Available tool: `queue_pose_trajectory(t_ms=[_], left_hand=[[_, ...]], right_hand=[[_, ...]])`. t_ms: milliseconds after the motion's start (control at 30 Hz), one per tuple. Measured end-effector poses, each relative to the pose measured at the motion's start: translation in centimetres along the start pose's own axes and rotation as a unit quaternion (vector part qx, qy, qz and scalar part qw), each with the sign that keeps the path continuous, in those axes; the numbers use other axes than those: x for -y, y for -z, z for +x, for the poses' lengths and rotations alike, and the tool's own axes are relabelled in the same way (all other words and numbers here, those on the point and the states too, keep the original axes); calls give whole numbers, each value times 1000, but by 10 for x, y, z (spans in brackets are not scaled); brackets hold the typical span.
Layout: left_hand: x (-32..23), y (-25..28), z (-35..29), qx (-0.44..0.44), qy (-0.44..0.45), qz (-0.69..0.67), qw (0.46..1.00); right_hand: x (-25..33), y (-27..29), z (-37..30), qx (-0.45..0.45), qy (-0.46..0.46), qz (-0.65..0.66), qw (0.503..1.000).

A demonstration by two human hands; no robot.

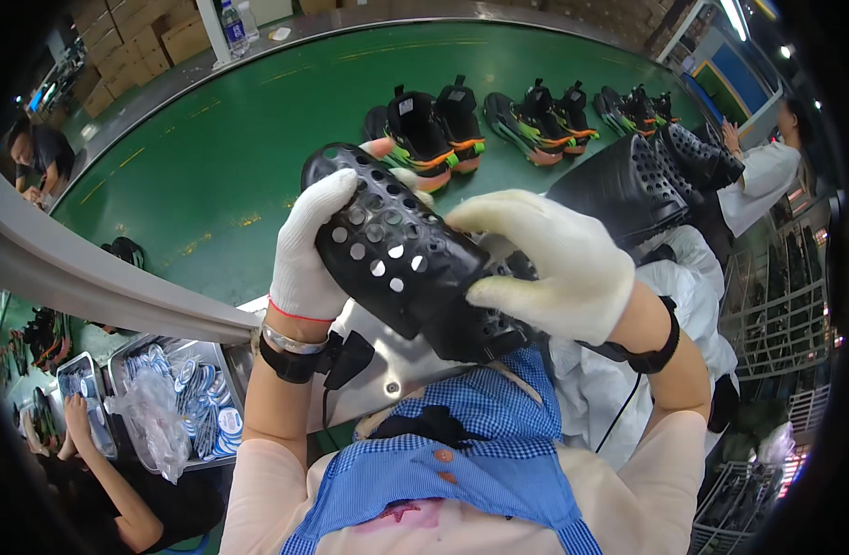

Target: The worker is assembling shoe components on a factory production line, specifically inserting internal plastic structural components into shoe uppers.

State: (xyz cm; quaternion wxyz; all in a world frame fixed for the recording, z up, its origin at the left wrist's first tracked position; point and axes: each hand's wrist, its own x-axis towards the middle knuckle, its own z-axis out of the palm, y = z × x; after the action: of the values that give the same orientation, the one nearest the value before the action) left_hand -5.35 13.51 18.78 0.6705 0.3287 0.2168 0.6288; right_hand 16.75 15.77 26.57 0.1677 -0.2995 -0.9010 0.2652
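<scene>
In front of me, my left hand (304,242), in a white glove, wraps around a black curved piece (428,264) with rows of round holes, its thumb along the near side. My right hand (556,264), in an off-white glove, is closed at the piece's right end, thumb and fingers curled there. A second black perforated piece (461,335) shows below, overlapping the first; whether they are nested I cannot tell. Close by on the right lie more black perforated pieces (619,180), stacked together.
Black, green and orange sneakers (423,134) stand in groups on the green conveyor belt (193,176). Lower left, a metal tray (223,365) holds round blue-and-white tags and a plastic bag (152,412). Other people work at the left and right. Wire racks (781,305) stand right.
</scene>
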Motion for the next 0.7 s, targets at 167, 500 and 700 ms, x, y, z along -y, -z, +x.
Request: queue_pose_trajectory(t_ms=[167, 500, 700], left_hand=[[-1, 7, 12, -76, -133, -10, 988], [15, 21, 88, -254, -266, 110, 923], [21, 31, 118, -369, -272, 269, 847]], right_hand=[[-9, -11, 36, 39, -13, -49, 998], [-22, -17, 75, -12, -170, 41, 985], [-52, -36, 90, -86, -88, -24, 992]])
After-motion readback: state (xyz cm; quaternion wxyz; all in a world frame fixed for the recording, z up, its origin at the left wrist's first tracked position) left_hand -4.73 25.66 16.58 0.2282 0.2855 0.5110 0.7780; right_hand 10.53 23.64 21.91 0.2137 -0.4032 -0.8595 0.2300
